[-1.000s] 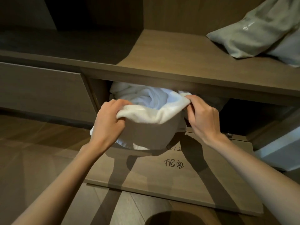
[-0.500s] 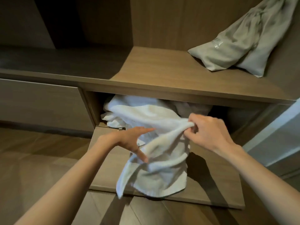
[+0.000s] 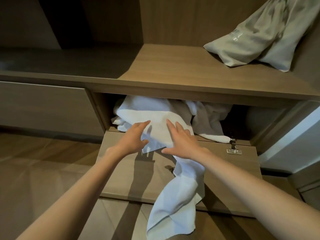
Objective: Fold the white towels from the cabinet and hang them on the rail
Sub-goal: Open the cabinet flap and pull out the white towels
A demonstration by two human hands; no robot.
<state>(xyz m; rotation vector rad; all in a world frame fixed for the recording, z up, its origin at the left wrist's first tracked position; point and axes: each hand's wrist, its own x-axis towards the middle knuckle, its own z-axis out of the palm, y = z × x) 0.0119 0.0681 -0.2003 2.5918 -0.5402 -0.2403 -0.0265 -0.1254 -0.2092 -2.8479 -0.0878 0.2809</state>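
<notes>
rear of towel pile (image 3: pixel 208 118) lost in dark cabinet (image 3: pixel 173 91) beyond grips. left grip (image 3: pixel 135 138) and right grip (image 3: pixel 183 142) flat, fingers straight, pressed on white towel (image 3: pixel 159 124).

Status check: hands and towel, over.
Both open: left hand, right hand flat on white towel. Its tail hangs over the drop-down door. Behind it, more towels piled up.

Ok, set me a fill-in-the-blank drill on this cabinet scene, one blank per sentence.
1. The towel under the left hand and the right hand is ____ in colour.
2. The cabinet door, which the towel trails across, is not shut but ____.
3. The grey-green bag lies on the shelf ____ the towel compartment.
4. The metal hinge sits nearer the ____ hand.

Missing words: white; open; above; right.
</notes>
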